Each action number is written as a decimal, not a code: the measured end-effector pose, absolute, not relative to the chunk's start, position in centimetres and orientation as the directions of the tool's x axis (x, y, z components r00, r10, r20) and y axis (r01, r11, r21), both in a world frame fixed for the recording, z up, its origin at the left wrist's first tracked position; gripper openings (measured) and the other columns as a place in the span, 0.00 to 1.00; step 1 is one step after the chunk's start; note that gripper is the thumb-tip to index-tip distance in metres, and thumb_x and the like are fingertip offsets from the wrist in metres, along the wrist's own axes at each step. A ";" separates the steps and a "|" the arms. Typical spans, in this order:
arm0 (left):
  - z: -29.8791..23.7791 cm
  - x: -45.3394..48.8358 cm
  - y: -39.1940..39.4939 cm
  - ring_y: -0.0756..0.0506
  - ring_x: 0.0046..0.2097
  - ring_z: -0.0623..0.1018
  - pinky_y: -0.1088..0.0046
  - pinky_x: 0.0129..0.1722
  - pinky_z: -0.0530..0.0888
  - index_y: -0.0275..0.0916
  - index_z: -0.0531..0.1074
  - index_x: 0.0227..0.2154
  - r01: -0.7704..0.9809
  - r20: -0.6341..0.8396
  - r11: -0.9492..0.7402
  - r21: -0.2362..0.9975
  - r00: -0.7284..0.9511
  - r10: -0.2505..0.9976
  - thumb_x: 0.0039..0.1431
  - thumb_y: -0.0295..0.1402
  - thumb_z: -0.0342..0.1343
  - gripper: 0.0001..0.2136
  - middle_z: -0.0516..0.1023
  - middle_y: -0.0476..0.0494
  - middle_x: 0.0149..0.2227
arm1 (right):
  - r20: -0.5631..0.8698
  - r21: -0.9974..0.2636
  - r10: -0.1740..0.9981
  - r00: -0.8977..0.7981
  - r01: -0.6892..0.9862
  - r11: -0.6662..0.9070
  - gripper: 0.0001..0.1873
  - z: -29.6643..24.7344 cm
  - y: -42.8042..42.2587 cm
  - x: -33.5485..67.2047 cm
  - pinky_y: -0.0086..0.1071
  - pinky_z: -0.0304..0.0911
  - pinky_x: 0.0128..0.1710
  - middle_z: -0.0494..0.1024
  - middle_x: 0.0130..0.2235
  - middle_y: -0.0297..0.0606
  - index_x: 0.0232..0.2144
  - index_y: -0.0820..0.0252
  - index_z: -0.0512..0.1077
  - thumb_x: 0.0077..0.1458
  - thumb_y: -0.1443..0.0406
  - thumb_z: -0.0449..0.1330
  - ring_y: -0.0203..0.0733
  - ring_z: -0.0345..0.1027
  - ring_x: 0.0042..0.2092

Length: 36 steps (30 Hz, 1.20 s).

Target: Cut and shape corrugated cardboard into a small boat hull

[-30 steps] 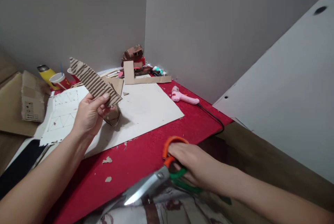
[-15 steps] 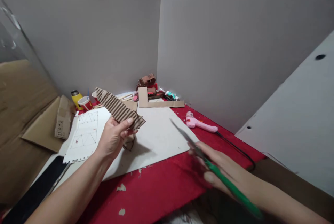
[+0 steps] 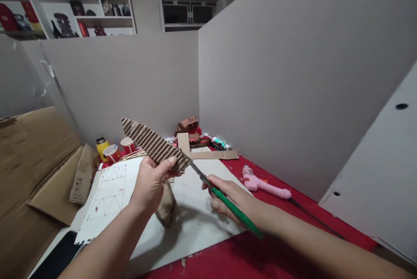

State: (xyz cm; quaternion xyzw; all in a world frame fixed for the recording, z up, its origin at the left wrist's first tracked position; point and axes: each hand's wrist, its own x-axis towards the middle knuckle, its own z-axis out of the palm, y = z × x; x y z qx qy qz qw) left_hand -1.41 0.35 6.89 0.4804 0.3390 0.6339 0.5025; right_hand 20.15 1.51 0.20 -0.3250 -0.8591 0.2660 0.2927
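Observation:
My left hand (image 3: 156,179) grips a piece of corrugated cardboard (image 3: 153,142), its ridged side up and its far end tapering to a point. The thumb presses on the ridges near the right end. In my right hand (image 3: 228,198) is a pair of scissors (image 3: 236,211) with long green handles. Their metal blades meet the cardboard's right end; whether they are spread there I cannot tell. Beneath my left hand, a folded brown cardboard piece (image 3: 167,205) stands on the white board (image 3: 202,209), partly hidden by the hand.
A pink glue gun (image 3: 263,187) with a black cord lies at the right on the red cloth (image 3: 234,257). An L-shaped cardboard strip (image 3: 211,155), paper cups (image 3: 111,153) and a yellow bottle (image 3: 102,146) are at the back. A drawn sheet (image 3: 109,190) and cardboard boxes (image 3: 35,157) stand left.
My right hand has brought the scissors left and up to the cardboard's right end. My left hand still holds the cardboard. The camera has tilted up, showing shelves above the partition.

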 end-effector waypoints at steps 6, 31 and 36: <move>6.2 -1.7 1.7 0.48 0.33 0.79 0.75 0.30 0.76 0.36 0.74 0.35 -0.323 0.267 -0.269 0.907 -0.054 0.962 0.47 0.31 0.67 0.12 0.80 0.46 0.35 | 0.276 -0.677 0.707 -0.651 0.391 0.624 0.23 0.4 2.5 19.6 0.31 0.57 0.29 0.64 0.30 0.33 0.41 0.59 0.63 0.60 0.45 0.51 0.37 0.57 0.29; 4.1 -1.7 2.9 0.48 0.34 0.78 0.71 0.31 0.77 0.35 0.70 0.35 -0.285 0.171 -0.183 0.941 -0.067 0.983 0.47 0.31 0.67 0.14 0.79 0.44 0.35 | 0.208 -0.755 0.763 -0.612 0.395 0.523 0.27 -3.2 3.3 19.4 0.31 0.52 0.27 0.62 0.26 0.31 0.31 0.58 0.59 0.59 0.41 0.46 0.36 0.53 0.27; 4.0 -1.8 2.8 0.48 0.32 0.77 0.72 0.30 0.77 0.35 0.70 0.36 -0.294 0.181 -0.186 0.937 -0.044 0.982 0.47 0.31 0.68 0.15 0.79 0.45 0.34 | 0.224 -0.779 0.772 -0.595 0.366 0.508 0.27 -3.7 3.0 19.1 0.31 0.51 0.27 0.60 0.25 0.30 0.28 0.58 0.58 0.60 0.41 0.45 0.35 0.51 0.27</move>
